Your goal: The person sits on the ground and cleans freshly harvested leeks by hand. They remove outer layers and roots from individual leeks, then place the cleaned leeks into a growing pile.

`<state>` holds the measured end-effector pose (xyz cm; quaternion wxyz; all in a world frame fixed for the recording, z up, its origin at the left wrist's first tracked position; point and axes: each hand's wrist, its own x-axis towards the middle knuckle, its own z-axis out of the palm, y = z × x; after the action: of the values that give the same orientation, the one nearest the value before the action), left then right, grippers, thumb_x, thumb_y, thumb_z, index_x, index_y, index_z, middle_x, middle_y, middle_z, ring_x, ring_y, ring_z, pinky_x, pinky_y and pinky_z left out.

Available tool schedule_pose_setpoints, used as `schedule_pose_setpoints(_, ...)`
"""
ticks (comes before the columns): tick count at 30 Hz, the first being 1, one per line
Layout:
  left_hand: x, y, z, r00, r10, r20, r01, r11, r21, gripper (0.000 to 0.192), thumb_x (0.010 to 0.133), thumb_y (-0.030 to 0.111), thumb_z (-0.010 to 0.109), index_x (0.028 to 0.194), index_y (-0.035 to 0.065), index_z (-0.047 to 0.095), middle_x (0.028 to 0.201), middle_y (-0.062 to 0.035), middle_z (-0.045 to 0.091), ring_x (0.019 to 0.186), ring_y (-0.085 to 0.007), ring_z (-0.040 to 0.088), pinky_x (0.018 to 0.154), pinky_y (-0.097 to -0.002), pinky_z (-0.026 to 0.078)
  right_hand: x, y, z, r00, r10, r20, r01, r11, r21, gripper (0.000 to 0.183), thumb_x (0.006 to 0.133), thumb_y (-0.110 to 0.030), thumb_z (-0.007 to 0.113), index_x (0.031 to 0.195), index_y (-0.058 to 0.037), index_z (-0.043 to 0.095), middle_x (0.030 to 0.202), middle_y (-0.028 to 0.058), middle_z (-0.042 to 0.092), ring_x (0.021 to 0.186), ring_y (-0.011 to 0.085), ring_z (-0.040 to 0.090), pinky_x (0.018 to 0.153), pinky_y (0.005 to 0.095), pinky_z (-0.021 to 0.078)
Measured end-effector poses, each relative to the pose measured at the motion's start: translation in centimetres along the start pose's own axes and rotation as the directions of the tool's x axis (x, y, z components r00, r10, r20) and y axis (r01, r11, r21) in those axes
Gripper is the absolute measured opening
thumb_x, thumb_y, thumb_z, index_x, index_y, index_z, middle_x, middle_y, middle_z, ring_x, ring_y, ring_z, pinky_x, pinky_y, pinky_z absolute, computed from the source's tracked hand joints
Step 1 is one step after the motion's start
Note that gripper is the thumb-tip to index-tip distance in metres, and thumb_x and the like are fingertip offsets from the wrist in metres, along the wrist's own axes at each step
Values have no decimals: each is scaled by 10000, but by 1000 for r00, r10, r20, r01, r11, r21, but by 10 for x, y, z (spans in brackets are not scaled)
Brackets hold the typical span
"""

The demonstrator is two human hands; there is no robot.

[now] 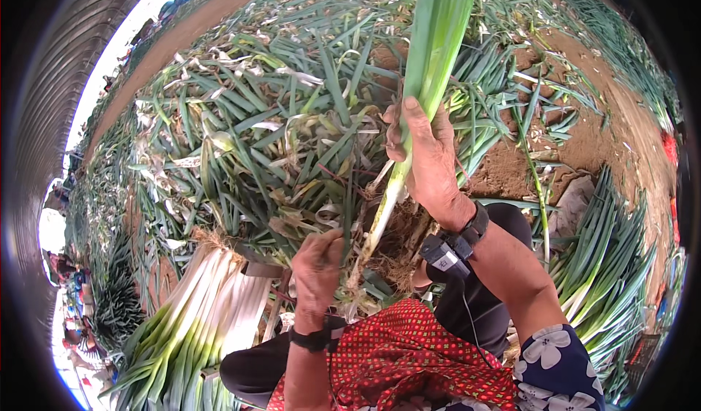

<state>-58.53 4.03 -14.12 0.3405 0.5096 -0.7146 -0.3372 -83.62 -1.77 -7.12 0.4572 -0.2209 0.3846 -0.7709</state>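
Note:
A long green onion stalk [388, 205] stands tilted in front of me, its green leaves up and its root end down between my knees. My right hand [430, 156] is closed around it where the white part turns green. Just left of the root end is my left hand [319, 266], with its fingers curled and a leaf strip beside them; whether it pinches anything cannot be told. At the lower left lies a bundle of trimmed green onions [202, 301] with white stems and roots towards the pile of leaves.
A heap of stripped leaves [246, 137] spreads ahead over brown soil [504, 172]. More green onions [608, 268] lie at the right, near a pale crumpled piece [572, 205]. A curved tunnel roof [55, 82] rises at the left. A wired device [443, 255] is at my right wrist.

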Motion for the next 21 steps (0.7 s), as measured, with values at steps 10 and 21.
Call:
schedule_pose_setpoints(10, 6, 74, 40, 956, 291, 37, -283, 880, 381, 457, 796, 36, 747, 1249, 53, 688, 942, -117, 635, 802, -325, 668, 700, -423, 565, -21, 13, 6, 976, -143, 162, 184, 944, -275, 492, 1066, -424, 613, 1405, -81, 514, 982, 82, 657, 694, 97, 565, 556, 238, 452)
schedule_pose_setpoints(21, 3, 51, 54, 979, 176, -101, -156, 971, 180, 122, 812, 29, 724, 929, 20, 694, 803, -90, 625, 683, -237, 648, 619, -368, 523, -30, 11, 2, 972, 23, 235, -9, 998, -61, 599, 1053, -541, 570, 1374, -37, 549, 955, 84, 675, 704, 109, 609, 580, 248, 488)
